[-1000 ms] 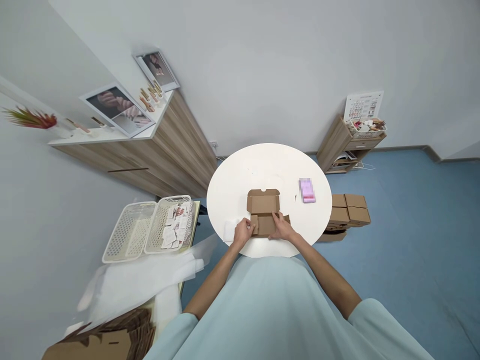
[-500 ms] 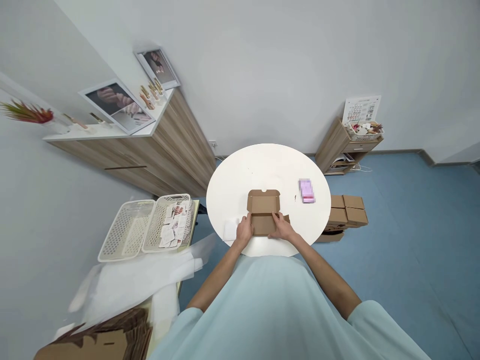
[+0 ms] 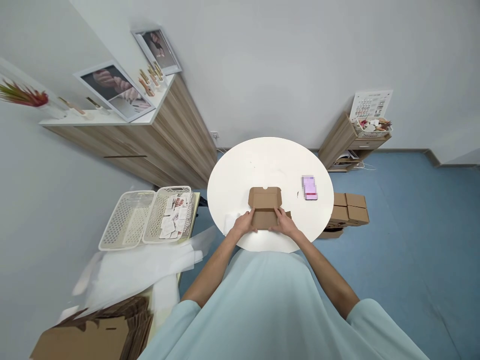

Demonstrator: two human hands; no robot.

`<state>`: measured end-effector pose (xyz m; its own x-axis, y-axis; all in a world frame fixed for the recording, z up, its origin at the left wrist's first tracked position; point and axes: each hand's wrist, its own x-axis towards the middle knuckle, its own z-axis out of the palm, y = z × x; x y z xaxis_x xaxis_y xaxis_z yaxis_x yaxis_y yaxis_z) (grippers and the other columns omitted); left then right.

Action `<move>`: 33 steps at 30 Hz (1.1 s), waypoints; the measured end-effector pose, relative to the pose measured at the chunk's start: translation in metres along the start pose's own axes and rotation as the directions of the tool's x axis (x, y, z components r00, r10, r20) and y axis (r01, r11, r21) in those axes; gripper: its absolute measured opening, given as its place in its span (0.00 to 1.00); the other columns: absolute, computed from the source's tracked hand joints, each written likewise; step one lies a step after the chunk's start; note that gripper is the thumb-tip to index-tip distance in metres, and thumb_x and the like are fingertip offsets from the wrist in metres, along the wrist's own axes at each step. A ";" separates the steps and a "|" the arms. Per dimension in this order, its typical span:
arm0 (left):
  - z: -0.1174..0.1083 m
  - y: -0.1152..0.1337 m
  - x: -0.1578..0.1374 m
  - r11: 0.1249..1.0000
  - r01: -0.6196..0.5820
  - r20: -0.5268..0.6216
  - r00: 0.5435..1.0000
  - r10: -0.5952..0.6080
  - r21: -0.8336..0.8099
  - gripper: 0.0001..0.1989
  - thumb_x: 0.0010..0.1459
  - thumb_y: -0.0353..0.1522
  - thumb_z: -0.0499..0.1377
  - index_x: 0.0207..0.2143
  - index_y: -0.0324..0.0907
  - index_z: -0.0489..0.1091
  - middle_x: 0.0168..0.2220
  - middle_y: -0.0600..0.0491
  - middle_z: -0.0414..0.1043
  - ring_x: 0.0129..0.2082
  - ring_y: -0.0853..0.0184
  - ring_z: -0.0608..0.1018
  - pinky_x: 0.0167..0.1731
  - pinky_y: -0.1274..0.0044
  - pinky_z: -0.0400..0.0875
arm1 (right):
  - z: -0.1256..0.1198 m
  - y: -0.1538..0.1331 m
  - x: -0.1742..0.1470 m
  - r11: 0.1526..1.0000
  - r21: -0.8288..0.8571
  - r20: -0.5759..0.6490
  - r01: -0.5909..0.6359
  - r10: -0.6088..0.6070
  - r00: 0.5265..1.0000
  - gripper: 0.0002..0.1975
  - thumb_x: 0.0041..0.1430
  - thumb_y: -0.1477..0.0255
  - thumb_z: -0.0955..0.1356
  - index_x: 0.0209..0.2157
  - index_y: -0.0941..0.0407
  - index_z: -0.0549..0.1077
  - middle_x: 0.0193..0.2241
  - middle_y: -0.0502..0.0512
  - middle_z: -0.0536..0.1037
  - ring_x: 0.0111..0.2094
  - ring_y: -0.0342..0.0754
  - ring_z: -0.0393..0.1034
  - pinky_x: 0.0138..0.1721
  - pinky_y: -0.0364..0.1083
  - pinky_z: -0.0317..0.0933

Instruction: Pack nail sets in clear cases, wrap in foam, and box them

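Note:
A small brown cardboard box [image 3: 265, 198] lies on the round white table [image 3: 232, 165] in front of me, its lid raised and laid back on the far side. My left hand [image 3: 245, 223] grips the box's left wall, fingers along the side. On the opposite wall, my right hand [image 3: 285, 221] holds on in the same way, thumb near the inner edge. A brown side flap sticks out beyond my right fingers. Inside the box I see only bare cardboard. White sheets [image 3: 231, 222] lie beside my left hand.
A blurred purple item [image 3: 309, 187] lies on the table's right. To the left are white baskets [image 3: 127, 220], one with printed cards [image 3: 174, 217], white wrapping sheets [image 3: 146, 270] and flat cardboard blanks [image 3: 97, 335]. Folded boxes [image 3: 350, 208] are stacked right of the table.
Both hands have stayed on the box, with the left fingers shifting lower along its left wall. The view has tilted slightly, and the lid remains laid back.

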<state>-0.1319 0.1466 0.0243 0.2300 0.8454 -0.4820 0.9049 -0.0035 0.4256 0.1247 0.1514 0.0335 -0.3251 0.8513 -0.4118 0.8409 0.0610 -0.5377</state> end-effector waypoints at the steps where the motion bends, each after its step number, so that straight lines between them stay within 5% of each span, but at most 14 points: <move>1: 0.000 0.001 0.000 1.000 0.002 0.002 1.000 -0.002 0.002 0.60 0.48 0.40 0.76 0.75 0.49 0.45 0.59 0.38 0.72 0.54 0.46 0.80 0.49 0.68 0.72 | -0.001 0.003 -0.004 1.000 0.024 -0.073 -0.008 0.009 0.997 0.45 0.62 0.58 0.73 0.74 0.52 0.52 0.71 0.67 0.58 0.62 0.60 0.69 0.55 0.52 0.67; 5: 0.001 0.003 -0.002 1.000 -0.006 0.013 1.000 0.006 0.004 0.60 0.49 0.40 0.75 0.76 0.48 0.43 0.59 0.38 0.71 0.55 0.45 0.80 0.48 0.68 0.73 | -0.003 0.024 -0.019 0.972 0.127 -0.393 -0.199 0.233 0.890 0.26 0.71 0.59 0.64 0.65 0.57 0.64 0.58 0.65 0.73 0.58 0.57 0.71 0.49 0.49 0.67; 11: 0.000 0.008 -0.006 1.000 0.003 0.053 0.999 -0.005 0.030 0.60 0.52 0.39 0.74 0.77 0.47 0.41 0.58 0.38 0.71 0.55 0.45 0.80 0.47 0.69 0.72 | 0.002 0.046 -0.027 0.915 0.212 -0.212 -0.343 0.386 0.898 0.11 0.71 0.65 0.63 0.45 0.56 0.73 0.42 0.59 0.82 0.45 0.54 0.77 0.41 0.46 0.63; 19: 0.003 0.014 -0.009 1.000 0.017 0.061 0.998 -0.018 0.018 0.62 0.53 0.41 0.73 0.77 0.50 0.36 0.59 0.39 0.70 0.54 0.45 0.79 0.45 0.69 0.71 | 0.003 0.014 -0.024 0.942 0.296 -0.215 -0.156 0.224 0.950 0.15 0.69 0.57 0.68 0.44 0.54 0.75 0.41 0.57 0.84 0.41 0.52 0.79 0.42 0.45 0.64; 23: 0.005 0.015 -0.010 1.000 0.017 0.057 0.998 -0.018 0.016 0.61 0.52 0.41 0.74 0.77 0.48 0.38 0.58 0.39 0.70 0.54 0.46 0.79 0.44 0.70 0.71 | 0.002 0.010 -0.017 0.946 0.223 -0.191 -0.236 0.279 0.941 0.12 0.69 0.62 0.69 0.44 0.57 0.78 0.40 0.58 0.85 0.43 0.52 0.80 0.41 0.44 0.63; 28: 0.009 0.016 -0.011 1.000 0.021 0.033 0.999 -0.021 -0.007 0.61 0.52 0.40 0.74 0.77 0.49 0.38 0.60 0.38 0.70 0.55 0.45 0.79 0.44 0.70 0.71 | -0.001 0.007 -0.011 0.968 -0.059 -0.120 -0.244 0.236 0.964 0.17 0.73 0.65 0.65 0.33 0.57 0.80 0.33 0.59 0.84 0.36 0.50 0.79 0.35 0.43 0.59; 33: 0.010 0.018 -0.012 1.000 0.021 0.020 1.000 -0.021 -0.018 0.61 0.51 0.38 0.75 0.76 0.51 0.39 0.58 0.40 0.71 0.53 0.47 0.80 0.44 0.70 0.71 | -0.001 -0.007 -0.008 0.944 -0.193 -0.118 -0.267 0.248 0.962 0.14 0.71 0.75 0.64 0.38 0.62 0.81 0.36 0.67 0.83 0.38 0.54 0.78 0.35 0.45 0.57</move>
<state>-0.1147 0.1310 0.0297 0.2179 0.8345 -0.5060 0.9030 0.0243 0.4290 0.1219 0.1448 0.0414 -0.0530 0.8955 -0.4420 0.9644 -0.0689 -0.2553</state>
